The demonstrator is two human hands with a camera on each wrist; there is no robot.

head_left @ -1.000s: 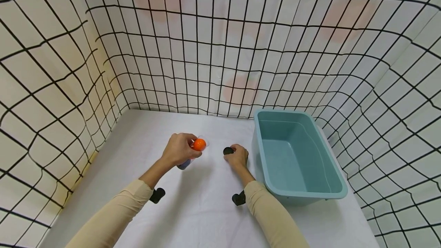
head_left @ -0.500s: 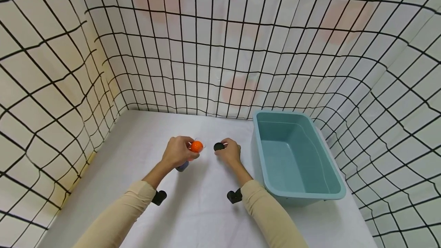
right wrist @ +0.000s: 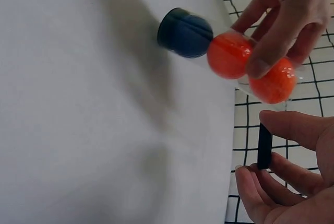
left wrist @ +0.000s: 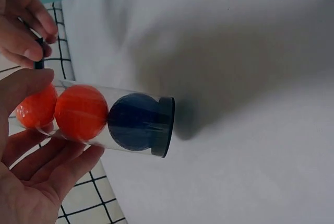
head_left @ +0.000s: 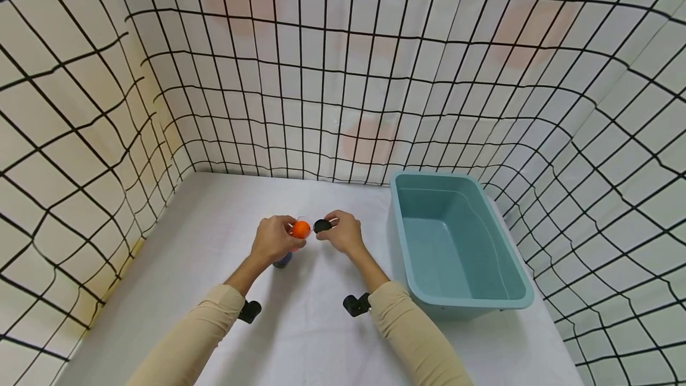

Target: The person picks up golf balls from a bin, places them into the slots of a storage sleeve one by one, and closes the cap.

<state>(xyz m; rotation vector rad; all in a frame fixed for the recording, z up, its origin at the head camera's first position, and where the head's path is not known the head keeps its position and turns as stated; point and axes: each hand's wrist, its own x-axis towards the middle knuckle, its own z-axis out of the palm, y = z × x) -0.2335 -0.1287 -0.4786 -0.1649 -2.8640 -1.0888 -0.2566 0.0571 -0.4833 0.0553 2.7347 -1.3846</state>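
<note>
My left hand (head_left: pixel 272 239) grips a clear tube (left wrist: pixel 108 94) near its upper end, thumb on one side and fingers on the other. Inside are two orange balls, the upper one (left wrist: pixel 36 108) by my fingers and the lower one (left wrist: pixel 82 113) in the middle, then a dark blue ball (left wrist: pixel 130 122). A black cap (left wrist: pixel 166 127) closes the bottom end, held off the cloth. My right hand (head_left: pixel 345 233) pinches a second round black cap (right wrist: pixel 265 146) by its edges. It faces the tube's upper end, with a small gap in the right wrist view.
A light blue plastic tub (head_left: pixel 402 243) stands on the right of the white cloth-covered table (head_left: pixel 214 219). Black netting (head_left: pixel 343 70) encloses the table at the back and both sides. Small black devices sit at my left wrist (head_left: pixel 249 311) and right wrist (head_left: pixel 355 305).
My right hand has moved left with the black cap, from near the tub to beside the tube's upper end. My left hand has shifted little and still holds the tube.
</note>
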